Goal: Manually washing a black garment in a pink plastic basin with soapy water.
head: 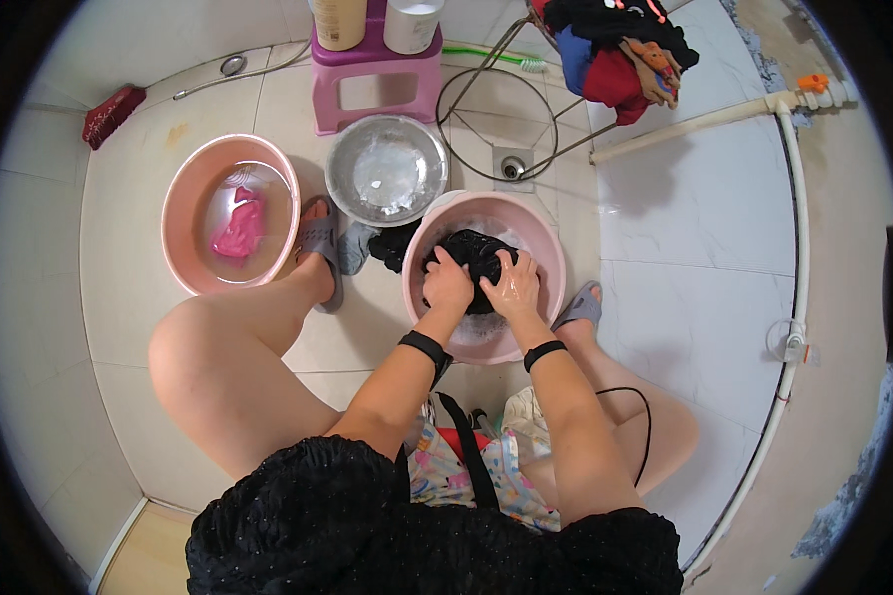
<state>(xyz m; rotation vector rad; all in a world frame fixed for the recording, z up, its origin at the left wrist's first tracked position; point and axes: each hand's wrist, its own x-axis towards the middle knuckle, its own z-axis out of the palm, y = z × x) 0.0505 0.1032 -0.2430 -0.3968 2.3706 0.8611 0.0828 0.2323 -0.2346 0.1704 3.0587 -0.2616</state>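
A pink plastic basin (484, 353) stands on the floor between my feet, with sudsy water inside. In it lies a wet, bunched black garment (479, 251), partly under the suds. My left hand (447, 284) grips the garment's left side with bent fingers. On its right side, my right hand (513, 285) holds the cloth, thumb towards the middle; the skin is wet and shiny. The undersides of both hands are hidden. Each wrist wears a black band.
A metal basin (338, 167) of water stands behind. At left, a larger pink tub (175, 223) holds cloudy water and a pink cloth (239, 227). Dark clothes (394, 244) lie between. A pink stool (327, 89) bears containers; clothes (610, 78) hang over a wire stand (446, 134) near a floor drain (513, 165).
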